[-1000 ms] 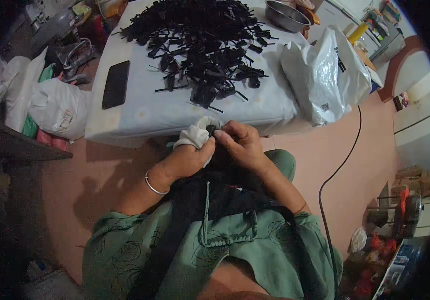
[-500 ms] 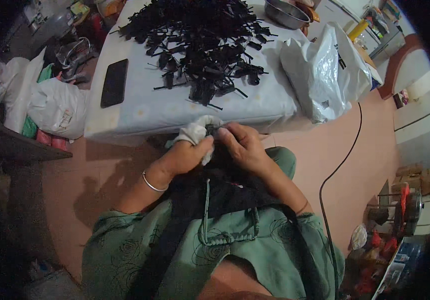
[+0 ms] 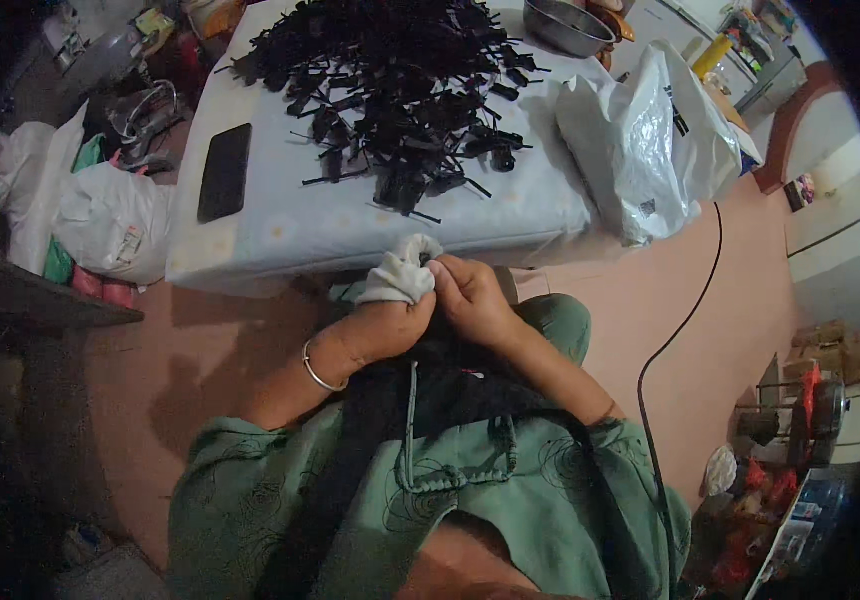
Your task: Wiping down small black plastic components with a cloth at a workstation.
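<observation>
Just off the near edge of the table, my left hand (image 3: 382, 328) is closed around a bunched white cloth (image 3: 397, 280). A sliver of a small black part (image 3: 425, 258) shows in the cloth's fold. My right hand (image 3: 477, 302) meets the left one, with thumb and forefinger pinched at that part; the fingers hide most of it. Beyond my hands, a large heap of black plastic parts (image 3: 405, 100) with thin stems covers the far middle of the table (image 3: 290, 235).
A dark phone (image 3: 225, 172) lies on the table's left side. At the right stand a white plastic bag (image 3: 630, 150) and a metal bowl (image 3: 568, 30). A black cable (image 3: 680, 345) runs over the floor on my right. Stuffed white bags (image 3: 115, 220) sit at the left.
My hands have drawn closer together, and the left wrist has turned and shifted slightly right. The black part, plainer before, is now mostly covered by fingers and cloth.
</observation>
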{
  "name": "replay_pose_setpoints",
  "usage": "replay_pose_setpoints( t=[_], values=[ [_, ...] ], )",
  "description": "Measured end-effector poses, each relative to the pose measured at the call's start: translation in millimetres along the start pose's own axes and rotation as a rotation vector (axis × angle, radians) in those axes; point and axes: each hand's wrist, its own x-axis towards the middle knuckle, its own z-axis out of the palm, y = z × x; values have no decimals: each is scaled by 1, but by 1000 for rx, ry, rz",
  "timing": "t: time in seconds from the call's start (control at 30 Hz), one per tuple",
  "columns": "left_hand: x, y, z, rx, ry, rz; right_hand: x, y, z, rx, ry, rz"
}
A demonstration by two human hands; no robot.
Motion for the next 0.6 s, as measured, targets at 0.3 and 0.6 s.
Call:
replay_pose_setpoints(
  t=[0.3, 0.6],
  values=[
    [8, -9, 2, 193, -72, 69, 15, 20, -24, 53, -36, 176],
    [15, -9, -18, 230, 114, 133, 37, 28, -28, -707, 181, -312]
  ],
)
